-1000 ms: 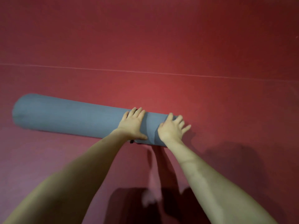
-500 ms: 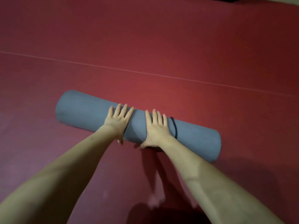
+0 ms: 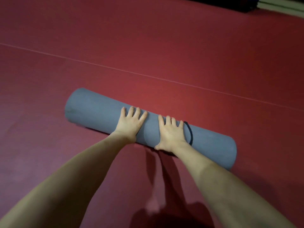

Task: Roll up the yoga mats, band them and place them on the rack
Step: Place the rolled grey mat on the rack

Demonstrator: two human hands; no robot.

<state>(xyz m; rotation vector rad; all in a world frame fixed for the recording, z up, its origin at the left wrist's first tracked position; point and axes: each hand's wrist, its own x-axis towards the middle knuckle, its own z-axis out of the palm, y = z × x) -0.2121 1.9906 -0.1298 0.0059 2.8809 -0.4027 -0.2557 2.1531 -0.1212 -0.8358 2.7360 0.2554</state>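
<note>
Red floor [image 3: 164, 46], padded-looking, pale seam line crossing it. Grey-blue yoga mat [image 3: 98, 111] fully rolled, lying on the floor, tilted down to the right. Left hand [image 3: 130, 123] flat on the roll's middle, fingers straight and spread. Right hand [image 3: 171, 132] flat just beside it, fingers straight, pressing down. Dark band [image 3: 189, 130] loops the roll at the right hand's outer edge. Step looks like banding: one band on. Next likely needs a second band near the left end, then a carry; no rack in view.

Both forearms are bare to the frame edge, and the left hand [image 3: 130, 125] and right hand [image 3: 171, 134] wear nothing.
</note>
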